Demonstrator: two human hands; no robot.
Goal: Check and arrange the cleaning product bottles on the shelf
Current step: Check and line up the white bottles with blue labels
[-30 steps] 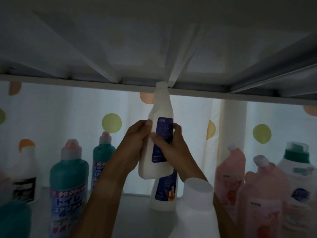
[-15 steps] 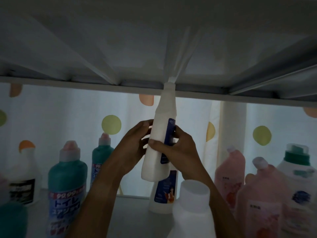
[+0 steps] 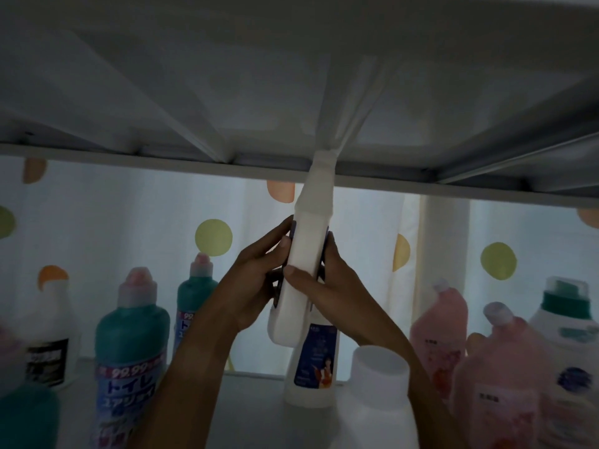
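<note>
Both my hands are up at frame centre holding one white bottle [image 3: 303,254] lifted off the shelf [image 3: 246,403]. My left hand [image 3: 256,286] grips it from the left side, thumb on the front, fingers curled round behind. My right hand [image 3: 327,283] grips from the right, thumb across the front lower down, fingers wrapped behind. Both grips are closed on the bottle.

The bottle is turned narrow edge toward me and leans slightly, top to the right. Dark blue label edges peek out on both sides under my fingers. Its cap [image 3: 324,166] overlaps the front rail of the upper shelf [image 3: 162,157]; can't tell if it touches.

Directly behind and below the held bottle stands a second white bottle [image 3: 312,367] with a blue label, upright on the shelf. At lower centre, nearest the camera, is a white cap [image 3: 379,367] of another bottle, just beside my right forearm.

Lower left: a teal bottle [image 3: 129,351] with Japanese text and "99.99", another teal bottle [image 3: 194,303] further back, and a white bottle with black label [image 3: 48,335] at far left. Lower right: two pink bottles [image 3: 440,335] [image 3: 505,384], then a white bottle with green cap [image 3: 567,335] at the edge.

Behind it all hangs a white curtain [image 3: 113,222] with coloured dots. Lighting is dim, and label text is mostly unreadable.
</note>
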